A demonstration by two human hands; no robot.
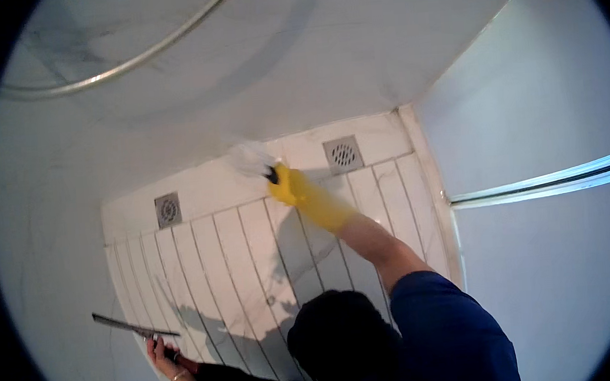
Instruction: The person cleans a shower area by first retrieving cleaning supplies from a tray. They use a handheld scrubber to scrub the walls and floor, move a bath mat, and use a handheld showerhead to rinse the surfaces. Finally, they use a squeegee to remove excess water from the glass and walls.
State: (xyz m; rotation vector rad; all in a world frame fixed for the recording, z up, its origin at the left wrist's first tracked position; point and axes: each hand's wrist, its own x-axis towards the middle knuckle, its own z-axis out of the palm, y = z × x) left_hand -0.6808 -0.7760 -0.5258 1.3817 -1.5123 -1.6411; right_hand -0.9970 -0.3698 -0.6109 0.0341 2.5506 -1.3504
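Observation:
My right hand (285, 185), in a yellow rubber glove, grips a blurred, pale-headed tool (251, 160) with a black handle. Its head is over the pale floor strip beside the wall; whether it touches cannot be told. The tool's exact kind is unclear, perhaps a brush. My left hand (162, 357), bare and with a thin bracelet at the wrist, is closed around the handle of a squeegee (133, 328) at the lower left. The squeegee's long dark blade is tilted across the left edge of the grooved floor (247, 281).
Two square metal floor drains (343, 155) (168, 210) lie in the strip along the wall. A metallic hose or tube (164, 43) curves across the upper left. A pale threshold (430, 175) and a shiny rail (540, 179) are at the right. A dark rounded shape covers the floor's lower middle.

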